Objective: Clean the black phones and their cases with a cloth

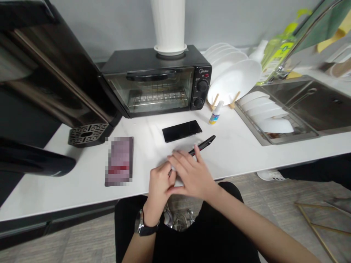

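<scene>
A dark phone [207,143], seen nearly edge-on with a touch of red on its side, is tilted just above the counter's front edge. My left hand [159,179], with a black-strapped watch on its wrist, is closed around the near end. Across the phone and the left fingertips lies my right hand [189,171], fingers bent over it and the little finger sticking out. What lies under the right palm is hidden. Just beyond the hands, a second black phone [182,130] rests flat. A small white spray bottle [216,113] with a blue and yellow label stands behind it.
On the left lie a blurred-out flat rectangular item [120,160] and a tall black machine [90,134]. Behind is a toaster oven [156,93] bearing a white pot [169,27]. White plates [236,80] stand right, beside the sink [323,106]. A person's shoe [271,175] shows below.
</scene>
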Demonstrator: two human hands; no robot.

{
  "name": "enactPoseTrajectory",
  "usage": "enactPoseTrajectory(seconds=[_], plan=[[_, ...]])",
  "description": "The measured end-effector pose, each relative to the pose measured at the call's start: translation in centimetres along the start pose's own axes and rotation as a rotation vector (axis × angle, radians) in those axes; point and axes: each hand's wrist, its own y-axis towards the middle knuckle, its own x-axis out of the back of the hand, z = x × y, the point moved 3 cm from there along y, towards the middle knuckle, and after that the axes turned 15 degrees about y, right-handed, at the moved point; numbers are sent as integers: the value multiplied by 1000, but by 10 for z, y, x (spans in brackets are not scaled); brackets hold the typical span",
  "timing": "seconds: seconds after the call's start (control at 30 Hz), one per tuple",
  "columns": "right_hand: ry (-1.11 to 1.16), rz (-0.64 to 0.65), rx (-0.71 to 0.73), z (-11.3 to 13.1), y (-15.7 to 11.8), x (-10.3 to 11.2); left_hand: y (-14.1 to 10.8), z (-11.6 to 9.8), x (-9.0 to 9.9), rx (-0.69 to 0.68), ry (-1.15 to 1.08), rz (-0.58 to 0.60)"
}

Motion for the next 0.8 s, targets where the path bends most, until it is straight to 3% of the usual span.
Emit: enactPoseTrajectory(seconds=[0.1, 0.17, 0.23, 0.33, 0.43, 0.53, 0.67, 0.73, 0.8], plan=[[-111, -52, -119, -51, 0, 33, -2, -7, 3, -27, -67, -13], [-169, -96, -216, -73, 5, 47, -1, -10, 5, -31, -78, -22], [-155, -136, -258, -68, 9, 44, 0, -11, 6, -36, -69, -32], [-27, -150, -192, -24, 10, 16, 2, -8, 4, -45, -60, -44], [28, -75, -67, 8, 5, -3, 1, -4, 3, -55, -11, -68], [-41, -65, -88, -13, 2, 12, 0, -5, 4, -30, -34, -30], [-167, -142, -288, -66, 6, 45, 1, -9, 6, 6, -76, 9], [-161, -199, -337, -63, 9, 41, 2, -10, 5, 13, -61, 7], [-79, -215, -302, -38, 11, 22, 3, -7, 3, 21, -47, 6]])
